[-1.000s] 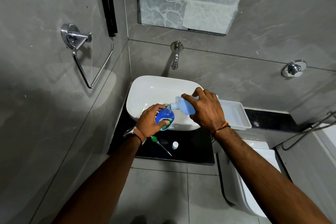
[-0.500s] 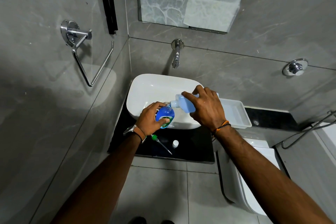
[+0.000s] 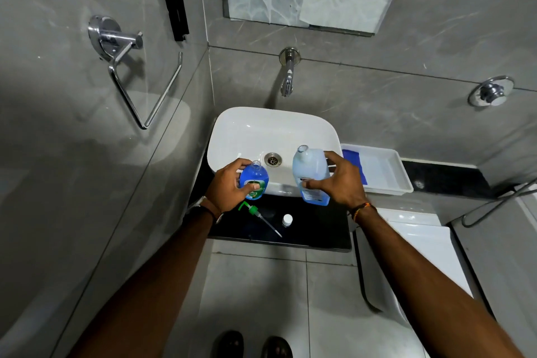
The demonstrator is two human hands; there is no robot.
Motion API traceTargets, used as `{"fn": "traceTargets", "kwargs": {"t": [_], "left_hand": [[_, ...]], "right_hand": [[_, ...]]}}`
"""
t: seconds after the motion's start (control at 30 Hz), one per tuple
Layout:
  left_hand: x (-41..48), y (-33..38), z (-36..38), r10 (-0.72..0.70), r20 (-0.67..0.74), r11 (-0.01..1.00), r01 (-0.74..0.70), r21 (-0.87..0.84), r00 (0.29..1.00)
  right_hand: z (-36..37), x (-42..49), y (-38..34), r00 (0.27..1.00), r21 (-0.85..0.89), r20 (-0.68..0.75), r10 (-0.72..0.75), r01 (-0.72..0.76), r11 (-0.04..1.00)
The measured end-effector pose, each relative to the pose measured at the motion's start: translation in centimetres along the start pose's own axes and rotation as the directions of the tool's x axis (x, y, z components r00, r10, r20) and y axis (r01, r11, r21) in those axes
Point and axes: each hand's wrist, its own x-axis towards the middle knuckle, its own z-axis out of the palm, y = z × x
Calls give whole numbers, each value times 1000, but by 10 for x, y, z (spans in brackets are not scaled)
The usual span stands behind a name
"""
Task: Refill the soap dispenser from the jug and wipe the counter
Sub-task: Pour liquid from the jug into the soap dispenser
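My left hand (image 3: pixel 228 187) grips the small blue soap dispenser bottle (image 3: pixel 254 180), upright and uncapped, at the front rim of the white basin (image 3: pixel 247 131). My right hand (image 3: pixel 340 180) holds the pale blue refill jug (image 3: pixel 309 171) upright beside it, its mouth open and apart from the dispenser. The green pump head (image 3: pixel 254 211) with its tube lies on the black counter (image 3: pixel 316 229) below the dispenser. A small white cap (image 3: pixel 287 219) stands on the counter near it.
A white tray (image 3: pixel 383 168) with a blue cloth (image 3: pixel 353 161) sits right of the basin. A wall spout (image 3: pixel 287 78) hangs above the basin. A chrome towel ring (image 3: pixel 136 78) is on the left wall. A white toilet (image 3: pixel 418 244) stands at lower right.
The jug was tilted with its mouth at the dispenser's opening, pouring. It has been swung upright and moved right, away from the dispenser. The view has shifted slightly downward.
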Motion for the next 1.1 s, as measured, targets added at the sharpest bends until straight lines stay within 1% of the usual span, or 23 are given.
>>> {"fn": "traceTargets", "kwargs": {"t": [0.13,0.23,0.33,0.57,0.67,0.83,1.1], "left_hand": [[-16,-21,-4,-31,-24,999,32,37,999],[-28,-34,-3,-66,-55,995,70,68,996],[-36,-47,0,-108,-49,992,111,67,993],[-50,-73,12,-176,-17,983,176,57,984],[-51,-81,17,-188,9,981,187,54,982],[-51,-90,23,-208,24,978,207,39,978],[-49,-98,29,-227,19,974,227,22,974]], "right_hand": [[4,-8,32,990,152,45,132,-138,979],[9,-11,52,978,208,96,187,-204,957],[15,-11,70,963,257,150,224,-257,932],[44,-14,106,949,263,196,247,-293,919],[52,-17,121,941,240,212,265,-313,919],[60,-23,137,942,265,165,293,-328,907],[64,-21,139,938,287,152,312,-344,894]]}}
